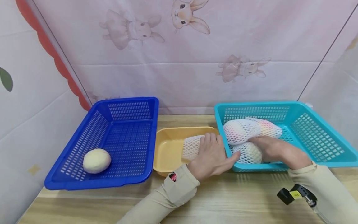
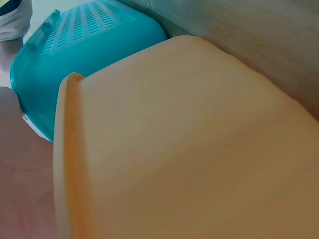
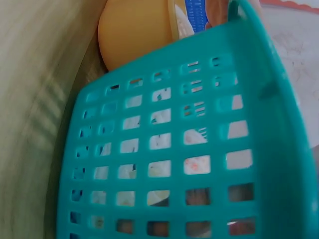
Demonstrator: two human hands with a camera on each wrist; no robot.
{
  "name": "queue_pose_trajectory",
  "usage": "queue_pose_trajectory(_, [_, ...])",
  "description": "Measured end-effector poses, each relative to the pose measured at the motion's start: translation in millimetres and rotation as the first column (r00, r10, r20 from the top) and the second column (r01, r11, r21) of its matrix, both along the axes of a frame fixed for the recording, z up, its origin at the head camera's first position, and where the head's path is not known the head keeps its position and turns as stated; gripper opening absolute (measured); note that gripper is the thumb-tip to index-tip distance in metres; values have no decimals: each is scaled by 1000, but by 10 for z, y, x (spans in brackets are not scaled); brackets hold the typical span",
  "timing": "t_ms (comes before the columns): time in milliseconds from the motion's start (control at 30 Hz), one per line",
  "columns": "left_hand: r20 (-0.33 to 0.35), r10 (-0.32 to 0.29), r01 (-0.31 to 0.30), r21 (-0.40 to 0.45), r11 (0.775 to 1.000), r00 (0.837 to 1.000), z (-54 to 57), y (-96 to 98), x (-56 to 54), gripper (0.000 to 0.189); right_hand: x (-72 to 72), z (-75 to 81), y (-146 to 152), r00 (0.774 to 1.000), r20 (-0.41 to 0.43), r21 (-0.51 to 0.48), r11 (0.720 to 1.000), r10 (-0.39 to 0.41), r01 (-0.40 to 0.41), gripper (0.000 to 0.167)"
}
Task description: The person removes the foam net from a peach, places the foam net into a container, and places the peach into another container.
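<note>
My left hand [image 1: 210, 157] lies over the right side of a yellow tray [image 1: 163, 152], its fingers bent down over a white foam net sleeve [image 1: 191, 148]. Its thumb spreads across the rim of the teal basket [image 1: 321, 133]. Inside that basket, my right hand [image 1: 275, 149] holds the near netted fruit [image 1: 249, 153], with its fingertips hidden between the fruits. Two more pale, pink-tinged fruits in white nets, a left one [image 1: 241, 131] and a right one [image 1: 269, 128], lie behind it. The right wrist view shows mostly the basket's perforated wall [image 3: 164, 149].
At the left stands a blue basket [image 1: 126, 137] with one bare, pale round fruit [image 1: 96, 161] near its front left corner. All three containers sit on a wooden table [image 1: 223, 196]. A pink rabbit-print backdrop [image 1: 179, 77] rises behind them.
</note>
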State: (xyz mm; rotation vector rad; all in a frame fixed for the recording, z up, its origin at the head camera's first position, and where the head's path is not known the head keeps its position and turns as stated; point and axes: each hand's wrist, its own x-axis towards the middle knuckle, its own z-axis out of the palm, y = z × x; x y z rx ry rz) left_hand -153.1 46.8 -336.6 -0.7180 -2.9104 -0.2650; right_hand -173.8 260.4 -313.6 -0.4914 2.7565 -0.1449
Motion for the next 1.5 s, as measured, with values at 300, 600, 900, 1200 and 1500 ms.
queue_pose_trajectory(300, [56,4,-6,20,1000,998,10,-3,-4,54,-103,-103,57,998,54,-57,998,-14,17,80])
queue_pose_trajectory(600, [70,3,-5,38,999,998,-5,-7,-10,53,-126,-147,146,998,56,-77,996,-42,46,83])
queue_pose_trajectory(900, [61,13,-16,40,999,998,-9,-12,-11,54,-157,-160,202,1000,-17,-133,991,1,-3,90])
queue_pose_trajectory(1200, [82,16,-19,37,999,997,0,-17,-21,56,-119,-163,275,996,-82,-204,979,-24,7,86])
queue_pose_trajectory(1500, [105,15,-20,50,999,994,-1,-17,-16,56,-111,-155,342,995,-99,-228,974,-27,4,84])
